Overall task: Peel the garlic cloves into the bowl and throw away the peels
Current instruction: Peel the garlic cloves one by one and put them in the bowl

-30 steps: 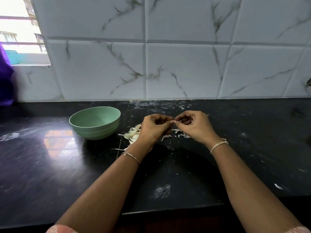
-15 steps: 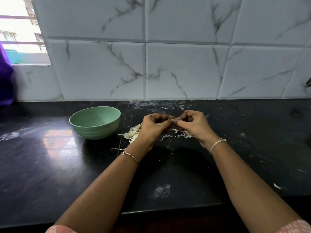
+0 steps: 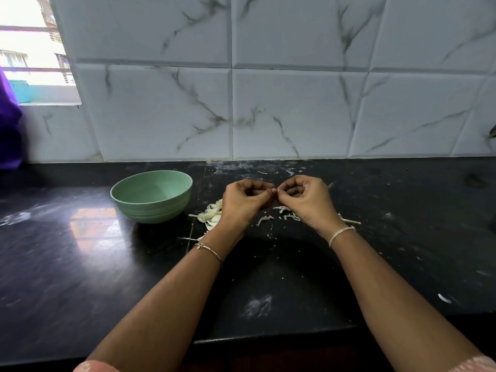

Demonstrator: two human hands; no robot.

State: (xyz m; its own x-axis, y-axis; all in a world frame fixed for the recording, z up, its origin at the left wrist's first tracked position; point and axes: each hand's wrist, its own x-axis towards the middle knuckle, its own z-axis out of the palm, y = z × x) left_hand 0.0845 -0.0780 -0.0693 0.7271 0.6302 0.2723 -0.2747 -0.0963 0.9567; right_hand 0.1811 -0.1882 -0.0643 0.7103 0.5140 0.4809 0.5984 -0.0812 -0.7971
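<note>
My left hand [image 3: 243, 201] and my right hand [image 3: 306, 198] meet fingertip to fingertip above the black counter, both with curled fingers pinching one small garlic clove [image 3: 275, 190] that is mostly hidden between them. A pale green bowl [image 3: 151, 196] stands on the counter to the left of my left hand; its visible inside looks bare. A small heap of garlic pieces and peels [image 3: 212, 214] lies between the bowl and my left wrist. Loose white peel scraps [image 3: 279, 213] are scattered under and between my hands.
The black stone counter [image 3: 80, 264] ends at a front edge close to me. A marble-tiled wall [image 3: 268, 103] rises behind it. A window and a purple cloth [image 3: 9, 130] are at the far left. A stray peel [image 3: 444, 298] lies at the right front.
Both hands stay together on the clove with only small finger movements; they have risen very slightly. The bowl and the peels have not moved.
</note>
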